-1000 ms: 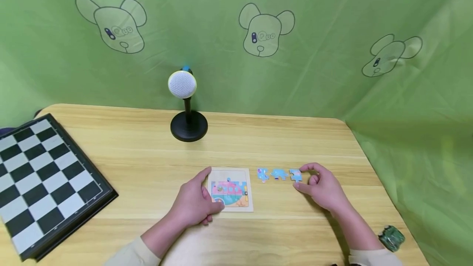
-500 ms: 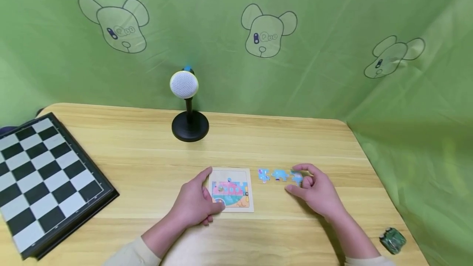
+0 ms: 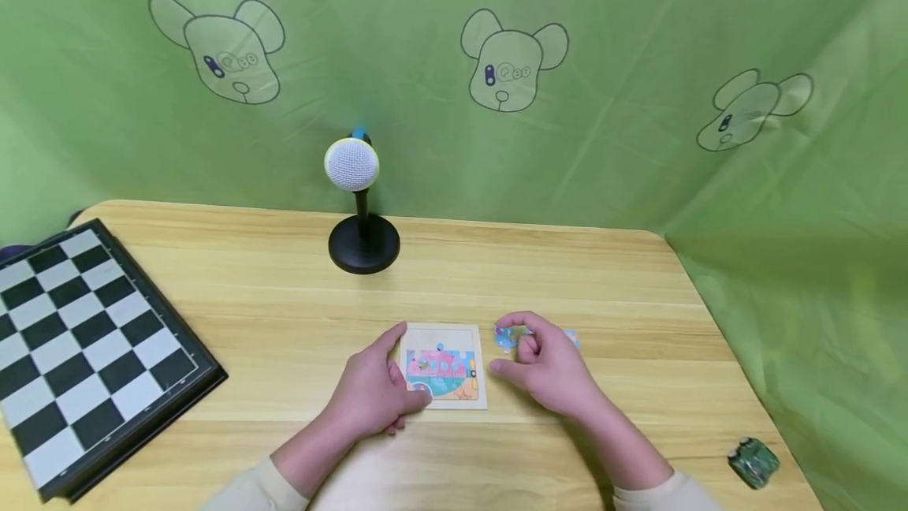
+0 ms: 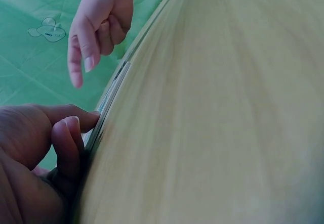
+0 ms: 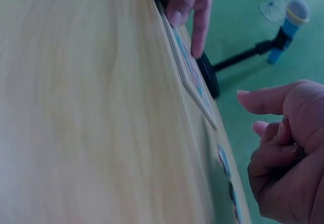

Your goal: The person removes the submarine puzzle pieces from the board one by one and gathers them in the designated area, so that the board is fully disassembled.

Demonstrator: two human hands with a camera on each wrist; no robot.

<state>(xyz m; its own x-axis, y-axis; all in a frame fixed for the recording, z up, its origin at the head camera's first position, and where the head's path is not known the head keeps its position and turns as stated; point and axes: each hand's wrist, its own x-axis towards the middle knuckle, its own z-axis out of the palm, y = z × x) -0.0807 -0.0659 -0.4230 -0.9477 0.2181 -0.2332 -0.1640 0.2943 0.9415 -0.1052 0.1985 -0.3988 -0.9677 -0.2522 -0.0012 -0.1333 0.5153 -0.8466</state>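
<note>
My left hand (image 3: 372, 389) holds the left side of a small jigsaw puzzle board (image 3: 443, 335), index finger at its upper left corner and thumb over its lower left part. Pink, teal and orange pieces fill the board's lower part; the upper part is bare. My right hand (image 3: 553, 369) is over the row of loose blue puzzle pieces right of the board. Its thumb and index finger are spread apart with nothing between them in the right wrist view. The leftmost piece (image 3: 504, 338) shows beside the index fingertip. A right-hand piece (image 3: 571, 336) peeks out behind the hand, which partly hides the middle one.
A black-and-white chessboard (image 3: 92, 337) lies at the table's left. Toward the back stands a microphone (image 3: 352, 165) on a round black base. A small dark green object (image 3: 754, 462) lies near the right edge. Green cloth (image 3: 397, 61) hangs behind the wooden table (image 3: 539, 274).
My right hand has moved left along the loose pieces, from the rightmost one toward the leftmost. The left hand has stayed on the puzzle board.
</note>
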